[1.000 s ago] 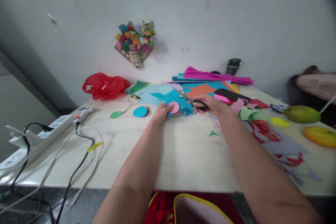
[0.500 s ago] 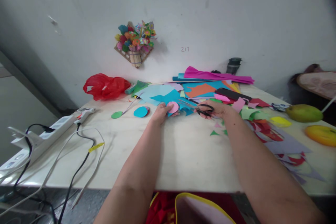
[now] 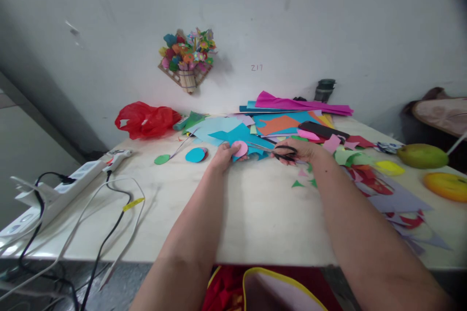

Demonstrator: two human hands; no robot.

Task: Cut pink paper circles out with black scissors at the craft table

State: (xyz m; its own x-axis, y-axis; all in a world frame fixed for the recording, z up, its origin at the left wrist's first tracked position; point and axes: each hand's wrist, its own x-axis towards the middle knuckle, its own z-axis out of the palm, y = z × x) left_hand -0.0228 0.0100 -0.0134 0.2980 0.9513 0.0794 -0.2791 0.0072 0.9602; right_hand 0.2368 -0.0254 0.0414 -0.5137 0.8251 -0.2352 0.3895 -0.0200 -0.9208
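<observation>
My left hand (image 3: 225,155) pinches a round, pale pink paper disc (image 3: 240,148), thumb on top and fingers beneath. The disc sits at my fingertips, on the side facing my right hand (image 3: 301,148), which grips a pair of black-handled metal scissors (image 3: 285,153). The blades point leftward at the disc's right edge; whether they touch it I cannot tell. A bright blue, angular paper piece (image 3: 233,133) spreads just behind the disc. Left of my left hand, a round blue paper disc (image 3: 195,155) and a round green paper disc (image 3: 161,159) lie on the pale, smooth tabletop (image 3: 270,218).
</observation>
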